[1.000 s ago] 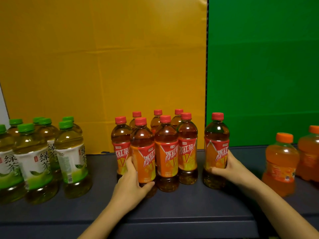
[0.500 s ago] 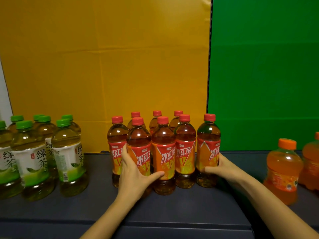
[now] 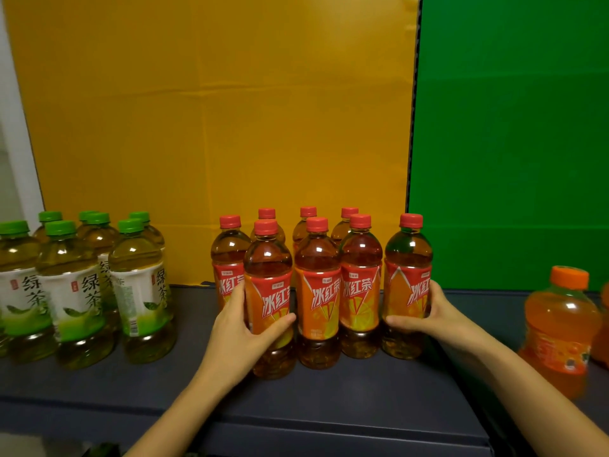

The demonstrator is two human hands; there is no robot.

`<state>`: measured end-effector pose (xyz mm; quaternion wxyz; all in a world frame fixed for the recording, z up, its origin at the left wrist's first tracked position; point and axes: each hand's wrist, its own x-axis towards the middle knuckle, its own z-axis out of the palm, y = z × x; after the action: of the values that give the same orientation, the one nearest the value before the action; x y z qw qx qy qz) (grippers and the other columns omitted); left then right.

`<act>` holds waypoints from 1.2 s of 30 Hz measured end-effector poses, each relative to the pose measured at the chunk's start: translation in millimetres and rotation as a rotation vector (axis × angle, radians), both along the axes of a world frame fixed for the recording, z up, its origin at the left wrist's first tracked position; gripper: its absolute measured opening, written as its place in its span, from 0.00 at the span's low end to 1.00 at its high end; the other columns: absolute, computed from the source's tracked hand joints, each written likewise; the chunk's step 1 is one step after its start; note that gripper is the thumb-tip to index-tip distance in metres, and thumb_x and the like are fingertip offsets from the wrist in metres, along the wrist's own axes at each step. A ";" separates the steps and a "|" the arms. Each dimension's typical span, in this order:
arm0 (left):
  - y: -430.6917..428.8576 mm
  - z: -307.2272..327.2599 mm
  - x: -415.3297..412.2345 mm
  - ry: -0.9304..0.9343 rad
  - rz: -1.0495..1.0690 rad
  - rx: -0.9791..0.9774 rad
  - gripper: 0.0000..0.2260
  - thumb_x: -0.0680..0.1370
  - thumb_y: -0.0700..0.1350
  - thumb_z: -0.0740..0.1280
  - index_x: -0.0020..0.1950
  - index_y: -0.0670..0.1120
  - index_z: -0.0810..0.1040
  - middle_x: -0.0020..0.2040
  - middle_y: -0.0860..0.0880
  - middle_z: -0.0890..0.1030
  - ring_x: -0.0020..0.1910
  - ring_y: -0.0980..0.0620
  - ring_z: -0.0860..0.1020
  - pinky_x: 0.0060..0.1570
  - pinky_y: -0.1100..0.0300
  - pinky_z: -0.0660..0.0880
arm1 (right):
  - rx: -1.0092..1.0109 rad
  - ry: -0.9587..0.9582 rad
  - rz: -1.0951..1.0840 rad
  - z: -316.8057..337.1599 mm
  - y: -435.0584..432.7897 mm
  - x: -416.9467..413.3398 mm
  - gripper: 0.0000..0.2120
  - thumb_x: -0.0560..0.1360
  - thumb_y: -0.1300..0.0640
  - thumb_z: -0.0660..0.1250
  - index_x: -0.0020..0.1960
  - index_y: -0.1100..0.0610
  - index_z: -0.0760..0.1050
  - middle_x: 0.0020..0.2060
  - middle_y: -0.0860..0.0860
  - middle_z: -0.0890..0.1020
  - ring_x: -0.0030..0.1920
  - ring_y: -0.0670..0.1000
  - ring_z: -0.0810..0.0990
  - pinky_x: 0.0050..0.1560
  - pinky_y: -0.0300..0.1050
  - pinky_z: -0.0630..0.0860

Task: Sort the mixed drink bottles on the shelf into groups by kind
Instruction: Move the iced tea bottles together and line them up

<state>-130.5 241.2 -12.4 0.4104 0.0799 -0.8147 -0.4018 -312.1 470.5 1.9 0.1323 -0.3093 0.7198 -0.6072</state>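
Several red-capped iced black tea bottles (image 3: pixel 318 291) stand clustered mid-shelf. My left hand (image 3: pixel 242 328) wraps the front-left bottle of that cluster (image 3: pixel 268 282). My right hand (image 3: pixel 431 315) grips the rightmost red-capped bottle (image 3: pixel 408 258), which stands close beside the others. Several green-capped green tea bottles (image 3: pixel 71 291) stand grouped at the left. An orange soda bottle (image 3: pixel 560 324) with an orange cap stands at the right, with another cut off by the frame edge.
The dark shelf surface (image 3: pixel 346 397) has a front edge near the bottom. A yellow backdrop (image 3: pixel 214 127) and a green backdrop (image 3: pixel 510 143) rise behind the bottles. Bare shelf lies between the groups.
My right hand has slid the rightmost red-capped bottle left until it stands against the cluster. My left hand stays on the front-left bottle. The view has shifted slightly right.
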 end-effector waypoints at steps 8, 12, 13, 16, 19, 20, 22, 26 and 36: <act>-24.6 2.7 20.9 0.150 0.201 0.046 0.29 0.66 0.63 0.67 0.63 0.51 0.69 0.54 0.51 0.74 0.49 0.61 0.74 0.41 0.71 0.70 | -0.117 0.362 -0.258 17.0 4.6 20.3 0.51 0.56 0.46 0.74 0.72 0.49 0.52 0.70 0.49 0.63 0.70 0.50 0.63 0.68 0.52 0.64; -50.7 10.6 11.0 -0.056 0.016 0.249 0.40 0.66 0.59 0.71 0.72 0.51 0.57 0.64 0.50 0.72 0.57 0.56 0.72 0.44 0.70 0.67 | 0.039 0.255 -0.149 15.8 2.6 7.5 0.42 0.66 0.59 0.74 0.71 0.51 0.54 0.59 0.49 0.71 0.60 0.50 0.72 0.60 0.49 0.71; -56.5 12.6 9.0 -0.108 -0.058 0.293 0.46 0.59 0.63 0.75 0.71 0.53 0.58 0.62 0.53 0.72 0.56 0.58 0.72 0.45 0.69 0.68 | 0.052 0.217 -0.129 15.4 2.8 3.3 0.39 0.66 0.60 0.73 0.70 0.51 0.57 0.58 0.49 0.73 0.57 0.49 0.73 0.57 0.46 0.71; -73.8 14.8 1.4 -0.234 -0.182 0.352 0.49 0.39 0.67 0.76 0.58 0.56 0.69 0.54 0.58 0.77 0.52 0.62 0.75 0.44 0.67 0.71 | 0.061 0.178 -0.123 15.5 1.1 -15.7 0.34 0.66 0.61 0.73 0.68 0.51 0.62 0.58 0.50 0.75 0.56 0.49 0.74 0.54 0.44 0.71; -88.5 12.2 -5.8 -0.314 -0.242 0.371 0.46 0.38 0.64 0.78 0.54 0.54 0.74 0.53 0.53 0.81 0.50 0.58 0.79 0.43 0.66 0.74 | 0.075 0.160 -0.137 17.4 -7.7 -34.9 0.34 0.67 0.62 0.72 0.69 0.52 0.61 0.60 0.51 0.74 0.58 0.50 0.73 0.58 0.46 0.70; -92.2 11.7 -8.1 -0.329 -0.254 0.367 0.46 0.39 0.64 0.79 0.54 0.53 0.74 0.52 0.51 0.82 0.51 0.57 0.80 0.44 0.66 0.75 | 0.084 0.152 -0.131 18.9 -12.0 -40.4 0.34 0.68 0.62 0.72 0.69 0.53 0.61 0.61 0.52 0.74 0.58 0.50 0.73 0.59 0.46 0.70; -95.6 11.4 -10.8 -0.346 -0.273 0.356 0.46 0.40 0.63 0.79 0.56 0.51 0.75 0.51 0.51 0.83 0.52 0.55 0.81 0.44 0.66 0.75 | 0.110 0.131 -0.111 21.9 -20.2 -50.3 0.34 0.68 0.62 0.71 0.70 0.53 0.60 0.62 0.52 0.73 0.59 0.51 0.72 0.61 0.48 0.70; -98.9 9.9 -15.1 -0.367 -0.300 0.341 0.45 0.40 0.64 0.79 0.55 0.52 0.75 0.51 0.50 0.83 0.53 0.54 0.80 0.48 0.62 0.75 | 0.132 0.121 -0.069 24.4 -35.0 -60.1 0.36 0.68 0.62 0.71 0.72 0.52 0.58 0.66 0.53 0.71 0.63 0.51 0.71 0.64 0.49 0.70; -98.9 11.2 -14.7 -0.366 -0.353 0.342 0.46 0.39 0.65 0.78 0.56 0.54 0.73 0.52 0.53 0.82 0.51 0.56 0.80 0.46 0.63 0.75 | -0.081 0.405 -0.383 26.8 -16.6 -21.9 0.23 0.68 0.70 0.68 0.59 0.53 0.68 0.60 0.54 0.74 0.57 0.52 0.73 0.55 0.42 0.73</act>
<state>-145.2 142.3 -1.3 0.1612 0.0761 -0.7970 -0.5770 -334.1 453.9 28.7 -0.1440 -0.2879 0.7519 -0.5754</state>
